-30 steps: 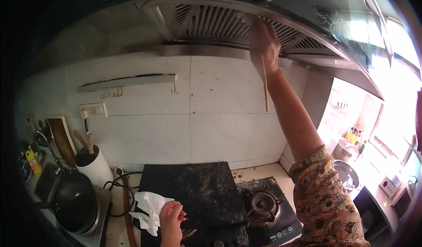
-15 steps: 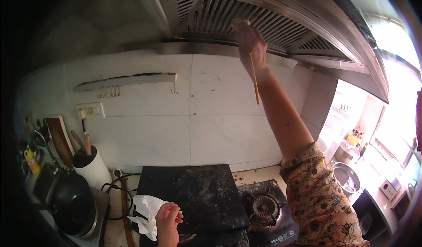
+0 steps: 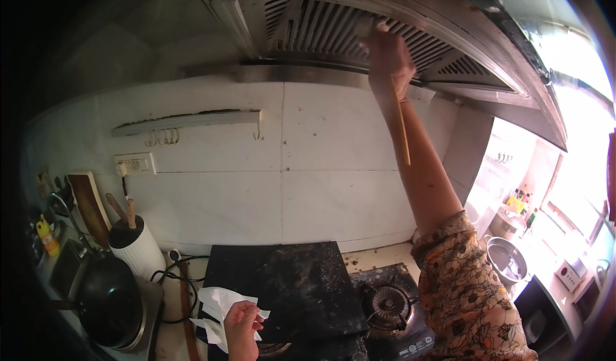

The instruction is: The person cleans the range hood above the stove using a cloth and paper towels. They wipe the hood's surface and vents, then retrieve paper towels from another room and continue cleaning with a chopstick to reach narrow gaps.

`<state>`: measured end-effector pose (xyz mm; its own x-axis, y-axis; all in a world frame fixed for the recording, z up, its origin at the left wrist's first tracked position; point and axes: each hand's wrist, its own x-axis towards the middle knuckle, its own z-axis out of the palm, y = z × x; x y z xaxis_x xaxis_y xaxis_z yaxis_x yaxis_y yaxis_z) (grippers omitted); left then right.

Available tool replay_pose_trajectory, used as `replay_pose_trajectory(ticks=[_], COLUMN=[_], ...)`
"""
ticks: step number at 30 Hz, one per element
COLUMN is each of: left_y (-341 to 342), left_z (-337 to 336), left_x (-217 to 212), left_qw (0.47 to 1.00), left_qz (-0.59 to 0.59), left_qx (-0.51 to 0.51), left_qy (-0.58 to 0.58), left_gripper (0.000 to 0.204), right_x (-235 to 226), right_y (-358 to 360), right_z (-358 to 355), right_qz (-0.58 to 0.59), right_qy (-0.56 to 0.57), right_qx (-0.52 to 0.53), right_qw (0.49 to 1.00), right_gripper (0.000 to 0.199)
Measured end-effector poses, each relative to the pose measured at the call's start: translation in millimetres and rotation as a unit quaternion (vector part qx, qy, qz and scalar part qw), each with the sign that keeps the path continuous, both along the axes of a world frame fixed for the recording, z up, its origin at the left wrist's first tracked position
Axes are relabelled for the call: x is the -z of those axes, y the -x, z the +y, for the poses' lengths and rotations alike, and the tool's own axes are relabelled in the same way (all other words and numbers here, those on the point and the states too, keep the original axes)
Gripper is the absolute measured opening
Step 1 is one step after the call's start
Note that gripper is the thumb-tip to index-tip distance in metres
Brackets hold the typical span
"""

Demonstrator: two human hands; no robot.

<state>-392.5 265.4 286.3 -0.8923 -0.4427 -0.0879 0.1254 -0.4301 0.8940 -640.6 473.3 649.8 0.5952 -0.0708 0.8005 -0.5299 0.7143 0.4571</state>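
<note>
My right hand is raised to the range hood, its fingers closed on a thin wooden stick, perhaps a chopstick. The stick's lower end hangs down along my forearm. A pale wad, like crumpled tissue, shows at the fingertips against the slatted vent; blur hides how it sits on the stick. Low in the view, my left hand pinches white paper tissue. That tissue hangs over the left edge of the black stove-top cover.
A gas burner stands right of the cover. To the left are a black wok, a white ribbed holder with wooden handles, and cables. A hook rail crosses the tiled wall. Pots stand at the right.
My right hand has moved to the right along the vent slats, with the stick and the pale wad. My left hand keeps its hold on the tissue, almost in place.
</note>
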Motion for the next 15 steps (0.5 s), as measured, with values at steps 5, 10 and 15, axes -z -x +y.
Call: replay_pose_trajectory(ticks=[5, 10, 15], left_y=[-0.7, -7.8, -19.6], left_z=[-3.3, -5.1, -9.3], left_x=[3.3, 2.2, -0.8], left_qw=[1.000, 0.999, 0.999], left_qz=[-0.009, -0.002, -0.006], left_qx=[-0.018, -0.032, -0.038], left_qy=[0.010, 0.009, 0.018], left_gripper=[0.005, 0.004, 0.004], right_x=[-1.4, 8.4, 27.7], right_y=[8.5, 35.8, 63.9], right_z=[-20.4, -24.9, -37.2], right_qz=[-0.055, -0.084, -0.280], right_qy=[0.041, 0.043, 0.114], right_qx=[-0.098, -0.038, -0.213], right_qw=[0.993, 0.995, 0.929], right_gripper=[0.007, 0.007, 0.011])
